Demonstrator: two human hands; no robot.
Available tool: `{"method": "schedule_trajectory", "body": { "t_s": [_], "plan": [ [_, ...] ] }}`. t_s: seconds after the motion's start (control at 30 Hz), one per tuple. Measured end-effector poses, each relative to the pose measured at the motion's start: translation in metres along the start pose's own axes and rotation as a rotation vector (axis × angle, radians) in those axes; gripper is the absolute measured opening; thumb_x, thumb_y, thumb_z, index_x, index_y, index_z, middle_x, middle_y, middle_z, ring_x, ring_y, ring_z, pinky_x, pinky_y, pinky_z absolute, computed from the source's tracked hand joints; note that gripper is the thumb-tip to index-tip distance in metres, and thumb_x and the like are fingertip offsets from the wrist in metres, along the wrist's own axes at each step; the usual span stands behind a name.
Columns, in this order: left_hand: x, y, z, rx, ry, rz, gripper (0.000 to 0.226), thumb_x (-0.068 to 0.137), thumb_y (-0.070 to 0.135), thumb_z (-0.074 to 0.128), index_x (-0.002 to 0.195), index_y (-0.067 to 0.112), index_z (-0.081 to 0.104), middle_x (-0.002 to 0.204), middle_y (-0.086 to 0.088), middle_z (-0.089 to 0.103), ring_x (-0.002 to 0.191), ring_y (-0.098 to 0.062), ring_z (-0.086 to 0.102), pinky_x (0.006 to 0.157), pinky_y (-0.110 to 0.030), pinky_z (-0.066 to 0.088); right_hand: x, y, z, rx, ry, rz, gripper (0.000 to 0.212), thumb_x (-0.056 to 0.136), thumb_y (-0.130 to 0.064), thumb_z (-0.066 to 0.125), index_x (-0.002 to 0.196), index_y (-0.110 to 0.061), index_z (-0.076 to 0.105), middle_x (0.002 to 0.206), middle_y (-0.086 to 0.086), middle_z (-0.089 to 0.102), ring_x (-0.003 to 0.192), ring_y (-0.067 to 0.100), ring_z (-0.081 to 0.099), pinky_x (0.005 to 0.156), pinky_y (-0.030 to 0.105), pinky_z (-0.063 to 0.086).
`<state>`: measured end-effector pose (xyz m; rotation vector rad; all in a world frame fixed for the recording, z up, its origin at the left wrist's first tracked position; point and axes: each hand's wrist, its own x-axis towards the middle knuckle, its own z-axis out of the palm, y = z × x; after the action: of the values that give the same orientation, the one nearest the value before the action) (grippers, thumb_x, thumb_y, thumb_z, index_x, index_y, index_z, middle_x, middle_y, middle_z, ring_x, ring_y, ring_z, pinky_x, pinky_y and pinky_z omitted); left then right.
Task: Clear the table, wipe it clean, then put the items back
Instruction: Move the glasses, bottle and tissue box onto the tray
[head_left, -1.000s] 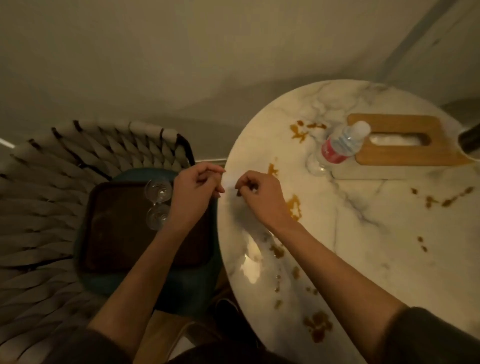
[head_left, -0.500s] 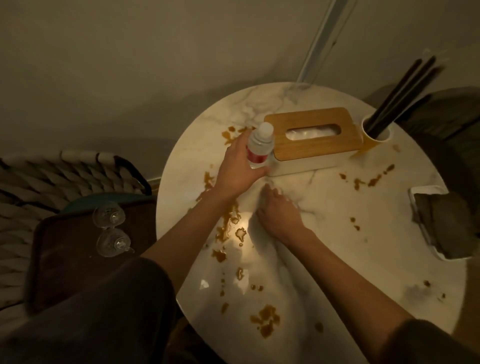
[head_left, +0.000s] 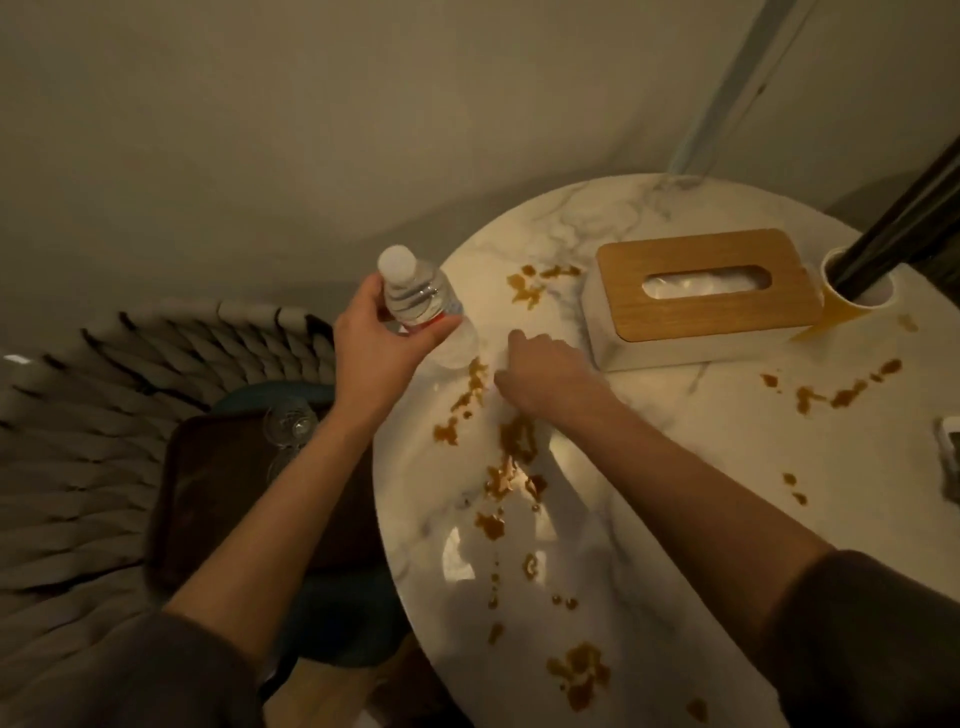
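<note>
My left hand grips a clear plastic water bottle with a white cap and red label, held over the left rim of the round marble table. My right hand rests knuckles-up on the tabletop among brown sauce stains, fingers curled with nothing visible in them. A tissue box with a wooden lid stands beyond my right hand. A yellow cup holding dark sticks stands at its right end.
A woven chair stands left of the table with a dark brown tray on its blue cushion. Two upturned glasses sit on the tray. A white dish shows at the right edge. A wall lies behind.
My left hand took hold of the bottle beside the tissue box and carried it left to the table's rim. My right hand stayed resting on the tabletop.
</note>
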<state>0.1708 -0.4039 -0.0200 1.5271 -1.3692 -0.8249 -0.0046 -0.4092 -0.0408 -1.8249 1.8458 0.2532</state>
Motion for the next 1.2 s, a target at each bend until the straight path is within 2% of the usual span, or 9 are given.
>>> {"method": "schedule_trajectory", "body": {
  "t_s": [0.07,0.13,0.2,0.37,0.43,0.53,0.77,1.03,1.2],
  "plan": [
    [0.005,-0.016,-0.028,0.057,0.04,-0.044,0.063,0.068,0.037,0.085,0.121,0.022,0.055,0.112,0.009,0.065,0.103,-0.003,0.063,0.09,-0.027,0.053,0.014,-0.016,0.001,0.003,0.036,-0.11,0.046,0.096,-0.037,0.045,0.133,-0.012,0.039,0.128,0.016,0.049,0.116,0.035,0.051,0.09,0.041,0.041],
    [0.008,-0.032,-0.05,0.125,0.066,-0.085,0.063,0.069,0.033,0.085,0.122,0.02,0.054,0.111,0.01,0.064,0.101,-0.003,0.062,0.09,-0.023,0.052,0.032,-0.028,0.005,-0.04,0.015,-0.094,0.063,0.098,-0.045,0.04,0.148,-0.012,0.022,0.148,0.023,0.032,0.134,0.04,0.036,0.106,0.051,0.031],
    [0.011,-0.052,-0.068,0.19,0.084,-0.126,0.062,0.069,0.031,0.085,0.121,0.019,0.053,0.108,0.01,0.063,0.099,-0.004,0.061,0.086,-0.019,0.049,0.049,-0.034,0.012,-0.073,-0.027,-0.037,0.074,0.099,-0.052,0.034,0.154,-0.012,0.007,0.157,0.027,0.015,0.143,0.044,0.019,0.114,0.055,0.02],
    [0.009,-0.118,-0.094,0.322,0.041,-0.24,0.064,0.07,0.032,0.084,0.121,0.016,0.051,0.112,0.003,0.062,0.103,-0.014,0.06,0.086,-0.028,0.049,0.074,-0.063,0.011,-0.107,-0.018,0.037,0.087,0.094,-0.066,0.028,0.155,-0.009,0.004,0.152,0.022,0.034,0.142,0.05,0.018,0.114,0.058,0.018],
    [0.007,-0.146,-0.094,0.378,-0.006,-0.299,0.065,0.07,0.031,0.084,0.123,0.016,0.049,0.119,-0.004,0.062,0.109,-0.02,0.06,0.09,-0.032,0.05,0.078,-0.078,0.017,-0.132,-0.064,0.109,0.096,0.09,-0.073,0.028,0.155,-0.009,0.0,0.153,0.026,0.03,0.142,0.056,0.009,0.115,0.061,0.01],
    [0.005,-0.183,-0.089,0.395,-0.061,-0.364,0.063,0.07,0.026,0.084,0.123,0.017,0.05,0.121,-0.005,0.062,0.111,-0.021,0.059,0.088,-0.028,0.047,0.083,-0.092,0.034,-0.199,-0.065,0.189,0.108,0.084,-0.081,0.027,0.154,-0.008,-0.011,0.151,0.037,0.022,0.138,0.063,-0.002,0.115,0.066,0.0],
    [0.011,-0.247,-0.074,0.439,-0.136,-0.426,0.043,0.071,0.027,0.081,0.104,0.02,0.054,0.107,-0.002,0.061,0.101,-0.023,0.059,0.082,-0.038,0.049,0.094,-0.091,0.044,-0.204,-0.013,0.218,0.111,0.082,-0.083,0.026,0.153,-0.006,-0.014,0.151,0.04,0.014,0.138,0.063,-0.002,0.115,0.066,0.003],
    [0.003,-0.274,-0.057,0.421,-0.073,-0.496,0.047,0.073,0.031,0.08,0.11,0.018,0.054,0.117,-0.005,0.057,0.109,-0.026,0.055,0.081,-0.034,0.043,0.094,-0.087,0.047,-0.222,0.036,0.201,0.113,0.081,-0.084,0.023,0.152,-0.003,-0.011,0.148,0.039,0.026,0.137,0.065,0.002,0.114,0.067,0.006],
    [-0.007,-0.274,-0.064,0.398,-0.049,-0.512,0.071,0.069,0.032,0.084,0.128,0.014,0.05,0.128,-0.007,0.055,0.12,-0.025,0.051,0.096,-0.039,0.044,0.091,-0.091,0.045,-0.216,0.013,0.183,0.112,0.083,-0.082,0.024,0.152,-0.001,-0.009,0.15,0.035,0.028,0.136,0.067,0.003,0.113,0.069,0.008]
  ]
}}
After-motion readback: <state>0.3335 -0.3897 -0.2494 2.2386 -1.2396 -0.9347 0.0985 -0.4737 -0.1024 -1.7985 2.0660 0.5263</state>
